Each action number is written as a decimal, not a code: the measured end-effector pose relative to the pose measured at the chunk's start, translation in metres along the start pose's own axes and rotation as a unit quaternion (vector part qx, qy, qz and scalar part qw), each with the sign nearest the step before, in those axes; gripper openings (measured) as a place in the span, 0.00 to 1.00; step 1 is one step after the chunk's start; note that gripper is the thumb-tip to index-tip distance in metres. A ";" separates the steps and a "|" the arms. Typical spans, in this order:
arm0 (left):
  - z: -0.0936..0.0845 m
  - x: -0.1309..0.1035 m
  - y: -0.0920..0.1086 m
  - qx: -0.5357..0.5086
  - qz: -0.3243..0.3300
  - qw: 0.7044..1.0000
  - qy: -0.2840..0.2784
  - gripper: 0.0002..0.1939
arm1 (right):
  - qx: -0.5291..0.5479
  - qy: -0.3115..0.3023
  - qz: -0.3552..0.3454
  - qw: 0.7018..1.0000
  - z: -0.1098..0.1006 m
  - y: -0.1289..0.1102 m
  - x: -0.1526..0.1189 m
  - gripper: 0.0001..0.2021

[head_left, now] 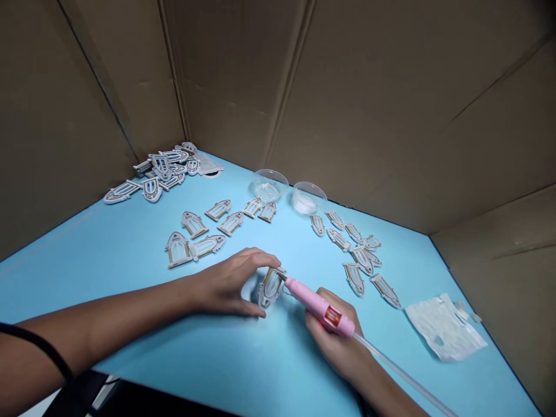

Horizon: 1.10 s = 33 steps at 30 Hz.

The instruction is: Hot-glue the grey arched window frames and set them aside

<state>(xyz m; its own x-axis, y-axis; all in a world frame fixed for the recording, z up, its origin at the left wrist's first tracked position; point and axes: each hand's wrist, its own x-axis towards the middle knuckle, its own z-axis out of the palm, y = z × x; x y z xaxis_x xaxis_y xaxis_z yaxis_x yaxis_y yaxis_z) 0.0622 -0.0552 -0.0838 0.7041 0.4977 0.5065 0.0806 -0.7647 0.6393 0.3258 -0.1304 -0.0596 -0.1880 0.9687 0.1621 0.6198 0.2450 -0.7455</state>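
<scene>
Blue table (130,266): left hand (226,284) pinches window piece (270,286); right hand (336,333), at 4 o'clock, grips pink pen (319,307); steady tip advised.

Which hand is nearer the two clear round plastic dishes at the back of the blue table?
Left. The left hand lies closer below the clear round dishes, holding a grey window-shaped piece; the right hand, gripping the pink pen tool, sits lower.

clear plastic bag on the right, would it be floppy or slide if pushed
The clear plastic bag looks crumpled and thin, so probably floppy and light. Lying flat on the smooth blue table, it would likely slide rather than roll or tip.
</scene>
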 end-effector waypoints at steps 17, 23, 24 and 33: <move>-0.002 0.000 0.001 0.009 -0.033 0.999 -0.005 0.41 | 0.095 -0.047 0.144 0.984 0.001 0.010 0.000 0.04; -0.002 0.001 0.001 0.023 -0.104 0.994 -0.017 0.41 | 0.259 -0.085 0.297 0.915 -0.005 0.023 0.009 0.18; -0.002 0.002 0.001 0.033 -0.131 0.991 -0.024 0.41 | 0.303 -0.078 0.320 0.894 -0.008 0.024 0.013 0.20; -0.002 0.007 0.003 0.117 -0.138 0.966 -0.186 0.47 | 0.404 -0.030 0.340 0.849 -0.014 0.023 0.025 0.23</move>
<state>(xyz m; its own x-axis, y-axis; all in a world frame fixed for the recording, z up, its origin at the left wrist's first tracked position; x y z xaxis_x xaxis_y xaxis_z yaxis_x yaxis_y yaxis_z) 0.0660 -0.0535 -0.0775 0.8343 0.5476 0.0642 0.4286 -0.7173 0.5493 0.3454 -0.1000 -0.0636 -0.0492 0.8653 -0.4989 -0.1193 -0.5010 -0.8572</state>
